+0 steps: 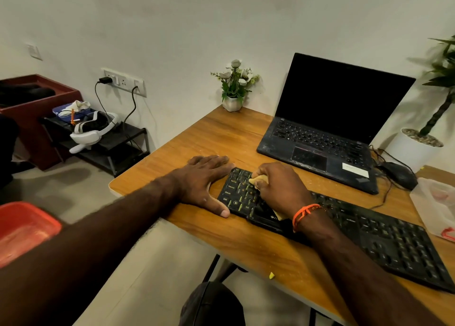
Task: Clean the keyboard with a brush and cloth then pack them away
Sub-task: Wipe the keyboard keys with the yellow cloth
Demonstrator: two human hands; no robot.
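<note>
Both bare forearms reach in from the near side, the left arm crossing long and straight from the lower left. The left hand point(205, 181) lies flat, palm down, near the surface's left corner, fingers straight and together, thumb spread toward the near edge. The right hand point(280, 190) is knuckles-up, its fingers point(264, 171) curled and pinching a small yellowish piece against the thumb. An orange thread band circles the right wrist.

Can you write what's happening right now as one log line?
step: wiping keys | right hand: grips cloth | left hand: flat, steadying keyboard
</note>
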